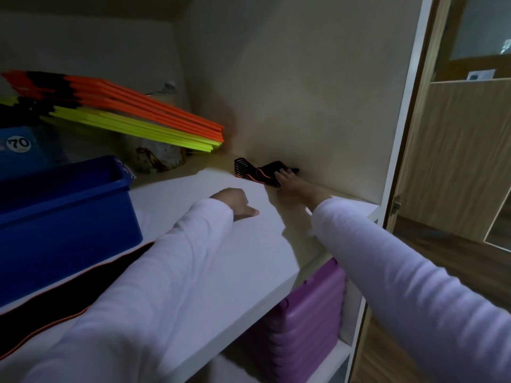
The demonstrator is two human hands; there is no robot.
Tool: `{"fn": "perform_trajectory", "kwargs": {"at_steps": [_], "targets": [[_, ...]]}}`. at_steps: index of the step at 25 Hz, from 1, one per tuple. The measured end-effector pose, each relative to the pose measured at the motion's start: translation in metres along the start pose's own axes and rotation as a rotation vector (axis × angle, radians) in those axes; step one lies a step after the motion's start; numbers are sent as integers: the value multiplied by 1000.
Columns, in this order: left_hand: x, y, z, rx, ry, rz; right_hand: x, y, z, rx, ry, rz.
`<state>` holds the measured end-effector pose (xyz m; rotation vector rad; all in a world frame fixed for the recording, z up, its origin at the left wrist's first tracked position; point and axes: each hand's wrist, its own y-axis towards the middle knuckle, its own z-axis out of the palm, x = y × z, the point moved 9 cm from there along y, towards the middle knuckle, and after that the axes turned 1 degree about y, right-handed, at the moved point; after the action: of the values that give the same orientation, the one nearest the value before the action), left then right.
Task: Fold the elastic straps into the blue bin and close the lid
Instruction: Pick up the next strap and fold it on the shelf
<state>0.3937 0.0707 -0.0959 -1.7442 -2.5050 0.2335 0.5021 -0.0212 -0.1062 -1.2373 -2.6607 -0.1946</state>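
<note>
An open blue bin (63, 217) stands at the left of a white shelf. A black elastic strap with an orange stripe (260, 172) lies bunched at the back of the shelf against the right wall. My right hand (290, 181) rests on its right end, fingers over it. My left hand (235, 203) lies loosely curled on the shelf between bin and strap, holding nothing. Another black strap with orange edging (55, 297) runs along the shelf's front, partly hidden under my left sleeve. No lid is in view.
Orange and yellow flat bars (143, 117) are stacked at the back left, above a crumpled bag (157, 158). A box marked 70 (19, 150) sits behind the bin. A purple bin (304, 327) is on the shelf below. A wooden door (456, 150) stands right.
</note>
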Motion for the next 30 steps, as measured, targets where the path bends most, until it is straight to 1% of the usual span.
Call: {"fn": "perform_trajectory", "kwargs": {"at_steps": [2, 4, 7, 12, 14, 16, 18, 21, 24, 25, 26, 28, 29, 30], "targets": [[-1, 0, -1, -5, -10, -3, 0, 4, 4, 37, -14, 13], [0, 1, -2, -10, -22, -9, 1, 7, 5, 34, -12, 15], [1, 2, -2, -12, -32, -15, 3, 6, 0, -24, -9, 20], [0, -3, -1, -19, -29, -2, 8, -1, -20, -154, -154, -24], [-1, -4, -1, -21, -26, 3, 6, -5, -23, -165, -110, -67], [-2, -6, 0, -15, -17, 7, 4, -12, -24, -137, 30, -108], [-2, -7, 0, -10, -18, 5, 0, -23, -29, -111, 156, -107], [-3, -10, 0, 0, -13, 12, -15, -29, -28, -50, 223, 21], [-5, -12, 2, 9, 3, 14, -35, -19, -26, -90, 261, 165], [-5, -12, 2, 10, 6, 16, -39, -17, -26, -73, 264, 216], [-5, -12, 2, 6, 4, 18, -41, -18, -24, -14, 275, 255], [-3, -11, 3, 2, -14, 22, -40, -18, -21, 75, 323, 278], [-3, -11, 2, -2, -29, 26, -40, -19, -22, 83, 363, 280], [-3, -11, 2, -7, -44, 27, -40, -20, -24, 53, 414, 277]]}}
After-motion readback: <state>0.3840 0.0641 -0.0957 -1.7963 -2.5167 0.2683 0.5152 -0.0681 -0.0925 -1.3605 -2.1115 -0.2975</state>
